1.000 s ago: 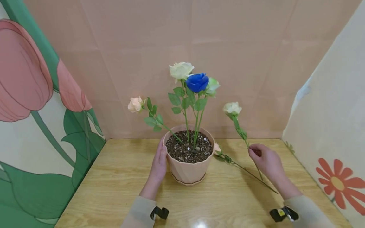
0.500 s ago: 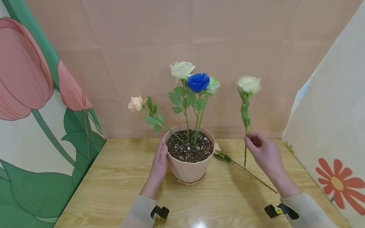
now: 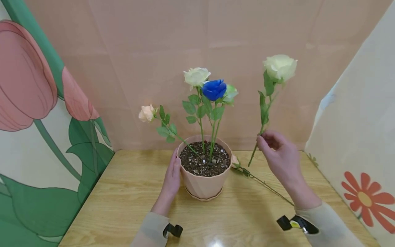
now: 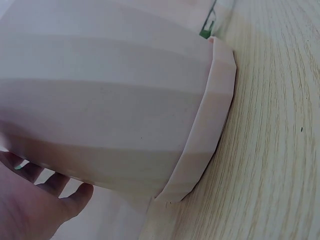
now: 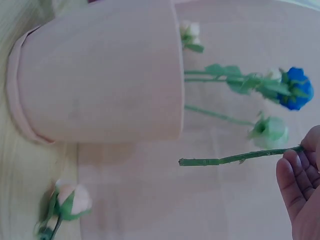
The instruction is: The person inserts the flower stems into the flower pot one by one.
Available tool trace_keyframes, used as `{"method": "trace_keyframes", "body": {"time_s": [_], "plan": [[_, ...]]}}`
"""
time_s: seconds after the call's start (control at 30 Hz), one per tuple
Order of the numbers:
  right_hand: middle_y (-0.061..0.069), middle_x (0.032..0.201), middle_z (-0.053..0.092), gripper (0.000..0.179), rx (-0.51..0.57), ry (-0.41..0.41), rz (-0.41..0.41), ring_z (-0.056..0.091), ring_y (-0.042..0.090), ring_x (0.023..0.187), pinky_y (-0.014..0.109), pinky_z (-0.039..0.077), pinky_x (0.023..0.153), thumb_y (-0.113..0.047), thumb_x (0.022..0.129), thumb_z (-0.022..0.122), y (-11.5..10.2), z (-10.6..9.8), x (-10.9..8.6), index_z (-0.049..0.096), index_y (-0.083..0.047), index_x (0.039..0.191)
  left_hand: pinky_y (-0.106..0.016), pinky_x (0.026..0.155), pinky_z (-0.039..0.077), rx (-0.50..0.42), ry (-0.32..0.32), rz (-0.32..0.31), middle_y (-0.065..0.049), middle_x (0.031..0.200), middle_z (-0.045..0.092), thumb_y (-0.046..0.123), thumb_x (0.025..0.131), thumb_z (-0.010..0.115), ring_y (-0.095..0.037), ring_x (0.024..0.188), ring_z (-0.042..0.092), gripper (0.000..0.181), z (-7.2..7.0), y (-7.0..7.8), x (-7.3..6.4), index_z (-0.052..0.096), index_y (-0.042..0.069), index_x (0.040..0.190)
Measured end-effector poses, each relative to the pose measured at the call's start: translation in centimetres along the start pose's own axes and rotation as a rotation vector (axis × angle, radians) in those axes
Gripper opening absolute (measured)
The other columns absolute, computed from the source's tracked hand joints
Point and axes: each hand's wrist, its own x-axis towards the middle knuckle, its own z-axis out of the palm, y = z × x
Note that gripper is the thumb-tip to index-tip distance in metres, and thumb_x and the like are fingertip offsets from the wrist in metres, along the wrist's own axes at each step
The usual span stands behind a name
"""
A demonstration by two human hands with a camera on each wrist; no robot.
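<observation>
A white rose (image 3: pixel 280 67) stands tilted in the air, its stem pinched between the thumb and fingers of my right hand (image 3: pixel 282 156). In the right wrist view the cut end of the green stem (image 5: pixel 200 162) points toward the pot, apart from it. My left hand (image 3: pixel 171 175) rests along the left side of the pink flowerpot (image 3: pixel 203 185), the thumb near its rim. Dark soil (image 3: pixel 194 164) fills the pot. Standing in it are a blue rose (image 3: pixel 214 90), a white rose (image 3: pixel 196 76), a greenish-white rose (image 3: pixel 230 93) and a leaning pale pink rose (image 3: pixel 146 113).
Another pink rose (image 3: pixel 235 161) lies on the wooden table (image 3: pixel 129 192), right of the pot, its stem running toward my right wrist. A saucer (image 3: pixel 203 198) sits beneath the pot. A pink backdrop (image 3: pixel 154 51) closes off the back; printed panels stand at both sides.
My right hand has lifted the white rose and moved slightly left; the flower rises and now leans right, its stem end clear of the table. The left hand and pot stay put.
</observation>
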Motion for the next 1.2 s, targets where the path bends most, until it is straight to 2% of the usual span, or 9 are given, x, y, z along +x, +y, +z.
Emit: {"method": "trace_keyframes", "body": {"time_s": [0.17, 0.53, 0.8, 1.03, 1.2], "plan": [[0.008, 0.094, 0.078, 0.011, 0.102, -0.003, -0.019, 0.070, 0.006, 0.080, 0.012, 0.055, 0.070, -0.013, 0.107, 0.075, -1.8, 0.9, 0.5, 0.080, -0.003, 0.106, -0.067, 0.131, 0.019, 0.006, -0.001, -0.006, -0.012, 0.182, 0.023, 0.048, 0.121, 0.024, -0.043, 0.165, 0.023, 0.062, -0.1, 0.2, -0.2, 0.024, 0.023, 0.178], [0.005, 0.094, 0.078, 0.011, 0.200, -0.048, -0.077, 0.072, 0.012, 0.080, 0.016, 0.058, 0.072, -0.013, 0.108, 0.074, -5.0, 3.7, 1.1, 0.080, -0.003, 0.107, -0.068, 0.131, 0.019, -0.008, 0.002, 0.006, -0.012, 0.180, 0.027, 0.046, 0.121, 0.025, -0.043, 0.164, 0.025, 0.062, -0.1, 0.0, -0.2, 0.026, 0.021, 0.177], [0.006, 0.091, 0.077, 0.004, 0.292, -0.096, -0.135, 0.074, 0.023, 0.078, 0.018, 0.061, 0.070, -0.004, 0.104, 0.077, -6.2, 6.8, 0.6, 0.080, -0.001, 0.105, -0.065, 0.132, 0.017, -0.028, -0.003, 0.011, -0.012, 0.180, 0.029, 0.042, 0.122, 0.025, -0.041, 0.164, 0.025, 0.059, -0.1, -0.1, -0.1, 0.027, 0.021, 0.177], [0.005, 0.093, 0.078, 0.006, 0.261, -0.124, -0.175, 0.072, 0.018, 0.081, 0.019, 0.059, 0.073, 0.000, 0.100, 0.079, -6.0, 9.4, 0.3, 0.080, 0.001, 0.107, -0.066, 0.132, 0.016, -0.025, -0.002, 0.011, -0.014, 0.180, 0.028, 0.039, 0.122, 0.028, -0.042, 0.165, 0.024, 0.058, -0.2, 0.0, -0.2, 0.028, 0.019, 0.177], [0.004, 0.092, 0.077, 0.004, 0.221, -0.154, -0.175, 0.071, 0.016, 0.079, 0.021, 0.060, 0.070, 0.000, 0.102, 0.078, -5.4, 10.6, 0.1, 0.080, 0.000, 0.105, -0.067, 0.131, 0.017, -0.013, -0.004, 0.015, -0.015, 0.181, 0.026, 0.040, 0.122, 0.027, -0.044, 0.164, 0.023, 0.059, -0.1, 0.2, -0.1, 0.026, 0.018, 0.177]]}}
